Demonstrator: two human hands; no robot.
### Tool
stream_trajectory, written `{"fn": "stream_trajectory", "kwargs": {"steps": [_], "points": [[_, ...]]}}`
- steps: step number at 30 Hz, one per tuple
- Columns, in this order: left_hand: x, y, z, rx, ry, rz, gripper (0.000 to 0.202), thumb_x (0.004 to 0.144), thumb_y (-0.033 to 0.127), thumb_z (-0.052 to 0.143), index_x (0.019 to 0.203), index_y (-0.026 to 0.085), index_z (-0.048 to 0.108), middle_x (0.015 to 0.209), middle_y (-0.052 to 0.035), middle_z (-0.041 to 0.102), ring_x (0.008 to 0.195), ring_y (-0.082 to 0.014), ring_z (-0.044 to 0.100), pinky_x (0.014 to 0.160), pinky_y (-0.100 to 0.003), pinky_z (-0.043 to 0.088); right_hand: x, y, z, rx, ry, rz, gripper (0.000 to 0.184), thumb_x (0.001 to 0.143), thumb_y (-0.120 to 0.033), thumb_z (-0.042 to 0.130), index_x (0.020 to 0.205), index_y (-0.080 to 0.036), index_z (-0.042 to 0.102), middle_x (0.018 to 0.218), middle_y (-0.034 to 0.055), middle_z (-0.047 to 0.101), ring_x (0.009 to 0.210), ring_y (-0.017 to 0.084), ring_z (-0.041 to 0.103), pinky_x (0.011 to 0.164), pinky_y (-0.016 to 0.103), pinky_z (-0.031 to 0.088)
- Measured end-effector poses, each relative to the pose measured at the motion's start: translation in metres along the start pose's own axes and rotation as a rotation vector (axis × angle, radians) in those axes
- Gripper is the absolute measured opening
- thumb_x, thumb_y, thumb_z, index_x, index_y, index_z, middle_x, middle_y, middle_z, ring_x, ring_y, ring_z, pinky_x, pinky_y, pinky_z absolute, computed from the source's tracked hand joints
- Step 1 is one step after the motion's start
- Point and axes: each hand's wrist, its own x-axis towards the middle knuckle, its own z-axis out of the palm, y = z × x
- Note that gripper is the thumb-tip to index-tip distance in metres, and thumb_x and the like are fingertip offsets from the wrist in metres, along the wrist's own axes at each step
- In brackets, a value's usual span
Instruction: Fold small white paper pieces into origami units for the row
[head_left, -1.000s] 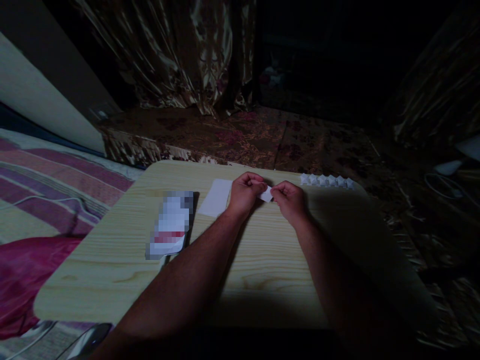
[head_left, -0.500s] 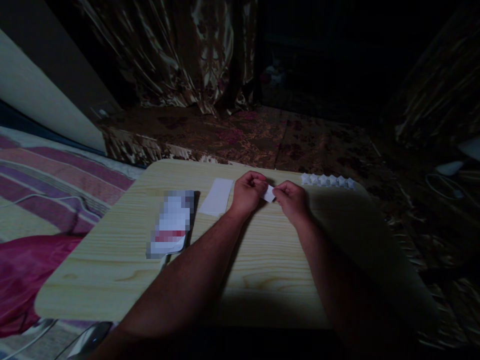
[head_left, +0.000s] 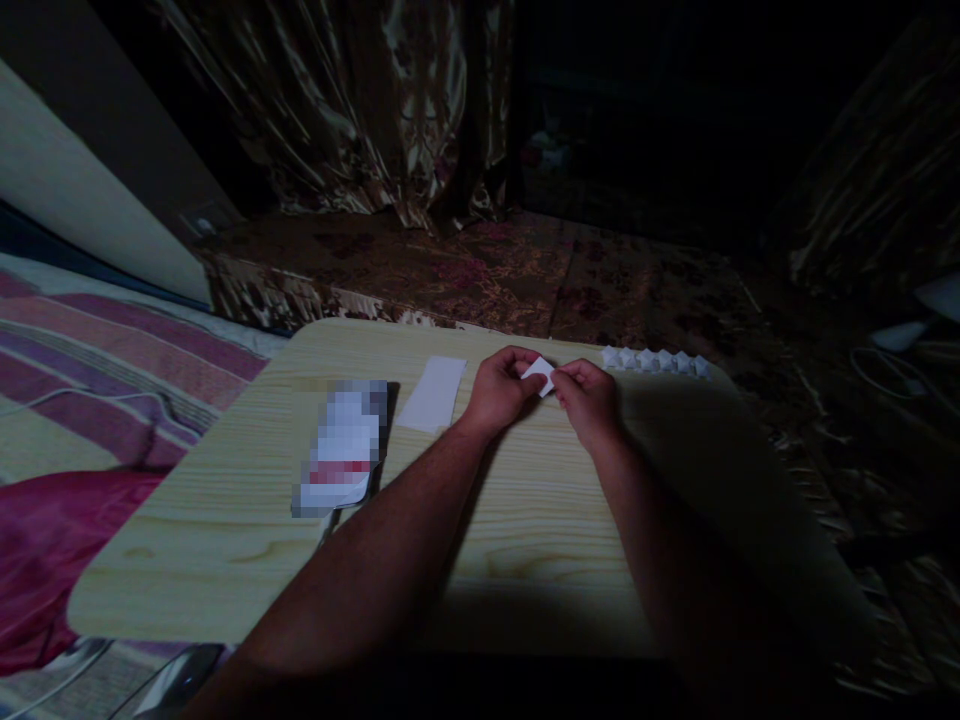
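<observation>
Both hands meet over the far middle of a light wooden table (head_left: 225, 540). My left hand (head_left: 499, 390) and my right hand (head_left: 589, 400) each pinch a small folded piece of white paper (head_left: 539, 374) between fingertips, holding it just above the tabletop. A row of several small white folded paper stars (head_left: 656, 361) lies along the far edge, right of my right hand. A blank white paper strip (head_left: 433, 393) lies flat just left of my left hand.
A blurred white-and-red packet (head_left: 341, 450) lies on the table's left part. A striped pink cloth (head_left: 90, 350) and a red cloth (head_left: 52, 540) lie on the left. Dark patterned bedding (head_left: 487, 270) and curtains (head_left: 337, 110) are behind. White cables (head_left: 892, 375) sit at the right.
The small paper piece has risen slightly and turned between my fingertips. Both hands stay in nearly the same place.
</observation>
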Motion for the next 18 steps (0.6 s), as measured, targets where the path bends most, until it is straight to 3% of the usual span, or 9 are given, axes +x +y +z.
{"fn": "stream_trajectory", "kwargs": {"steps": [18], "points": [[-0.0005, 0.0017, 0.0006, -0.02, 0.021, 0.031, 0.028, 0.064, 0.026, 0.074, 0.087, 0.016, 0.062, 0.069, -0.0005, 0.065, 0.055, -0.0105, 0.056, 0.052, -0.022, 0.043, -0.0023, 0.0023, 0.0002, -0.017, -0.068, -0.014, 0.013, 0.068, -0.03, 0.062, 0.069, -0.018, 0.06, 0.055, -0.0033, 0.057, 0.047, 0.009, 0.045, 0.046, 0.022, 0.033]]}}
